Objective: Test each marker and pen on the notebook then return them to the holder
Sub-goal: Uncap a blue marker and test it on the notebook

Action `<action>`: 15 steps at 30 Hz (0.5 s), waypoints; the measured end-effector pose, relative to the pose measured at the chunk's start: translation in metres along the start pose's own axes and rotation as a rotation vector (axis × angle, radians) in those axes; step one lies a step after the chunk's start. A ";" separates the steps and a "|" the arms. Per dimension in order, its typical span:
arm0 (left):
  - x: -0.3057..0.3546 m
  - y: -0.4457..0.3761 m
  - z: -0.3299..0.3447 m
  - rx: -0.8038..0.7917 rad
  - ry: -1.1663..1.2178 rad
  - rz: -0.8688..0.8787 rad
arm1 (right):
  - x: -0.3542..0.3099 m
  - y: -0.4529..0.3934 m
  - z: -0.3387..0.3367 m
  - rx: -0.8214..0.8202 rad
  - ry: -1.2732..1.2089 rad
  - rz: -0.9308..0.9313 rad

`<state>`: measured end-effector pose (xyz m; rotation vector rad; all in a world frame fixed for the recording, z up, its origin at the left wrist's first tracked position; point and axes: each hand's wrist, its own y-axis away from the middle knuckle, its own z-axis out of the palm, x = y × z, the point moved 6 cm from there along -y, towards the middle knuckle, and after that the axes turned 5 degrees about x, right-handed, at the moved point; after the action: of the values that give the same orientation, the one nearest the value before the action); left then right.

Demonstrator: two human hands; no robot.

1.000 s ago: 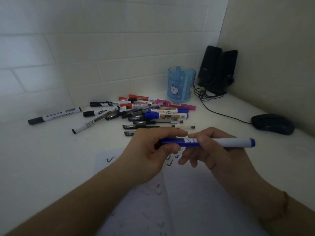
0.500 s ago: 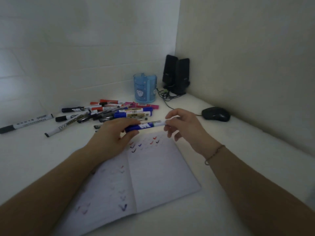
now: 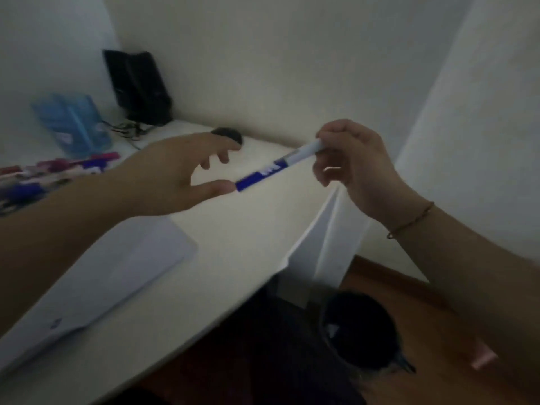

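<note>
Head view: the right hand (image 3: 355, 168) pinches the white end of a blue-and-white plastic marker (image 3: 277, 168) between thumb and curled fingers, holding it in the air above the white desk (image 3: 233, 235); its blue end touches the thumb tip of the left hand (image 3: 175, 173), whose fingers are spread and relaxed, gripping nothing; the marker's white label lettering is too blurred to read; the open white paper notebook (image 3: 117, 276) lies below the left wrist; the translucent blue plastic holder (image 3: 73, 124) stands well beyond the left fingers.
</note>
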<state>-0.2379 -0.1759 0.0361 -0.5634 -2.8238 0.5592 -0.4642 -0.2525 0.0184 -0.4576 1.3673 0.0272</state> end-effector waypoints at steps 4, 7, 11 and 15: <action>0.075 -0.014 0.050 0.010 -0.001 0.263 | -0.003 0.046 -0.081 0.139 0.228 -0.100; 0.125 -0.019 0.085 -0.050 -0.067 0.499 | 0.026 0.078 -0.124 0.146 0.534 -0.088; 0.144 -0.026 0.112 -0.115 -0.087 0.533 | 0.077 0.103 -0.171 0.127 0.870 0.026; 0.138 -0.033 0.114 -0.104 -0.073 0.501 | 0.098 0.107 -0.198 0.208 0.878 0.089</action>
<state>-0.4049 -0.1853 -0.0364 -1.3125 -2.7857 0.5207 -0.6586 -0.2444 -0.1320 -0.2274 2.2244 -0.2699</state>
